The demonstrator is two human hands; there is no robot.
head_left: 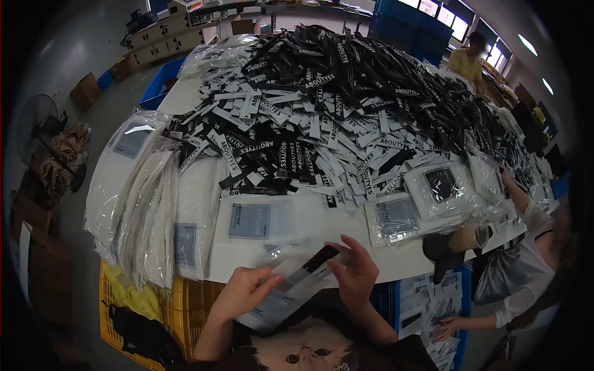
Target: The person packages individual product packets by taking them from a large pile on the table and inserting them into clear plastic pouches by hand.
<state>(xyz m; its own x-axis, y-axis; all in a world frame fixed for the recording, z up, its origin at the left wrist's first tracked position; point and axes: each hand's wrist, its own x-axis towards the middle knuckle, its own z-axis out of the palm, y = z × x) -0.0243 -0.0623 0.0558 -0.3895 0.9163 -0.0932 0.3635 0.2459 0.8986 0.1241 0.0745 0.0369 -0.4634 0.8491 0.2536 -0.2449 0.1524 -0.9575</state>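
Observation:
My left hand (250,292) pinches the edge of a frosted plastic bag (269,314) with a grey printed panel, tilted over the table's front edge. A black-and-white strip (318,260) reaches from the bag's upper part to my right hand (354,272). The thumb and index finger of my right hand close around the strip's upper end. How far the strip lies inside the bag is hard to tell. Just beyond my hands, another flat bag with a grey panel (250,221) lies on the white table (322,222).
A large heap of black and white printed strips (322,80) covers the table's middle. Stacked clear bags (133,191) lie left, more packed bags (439,185) right. A co-worker's hand (450,328) reaches over a blue crate (465,303). A yellow crate (176,309) stands below left.

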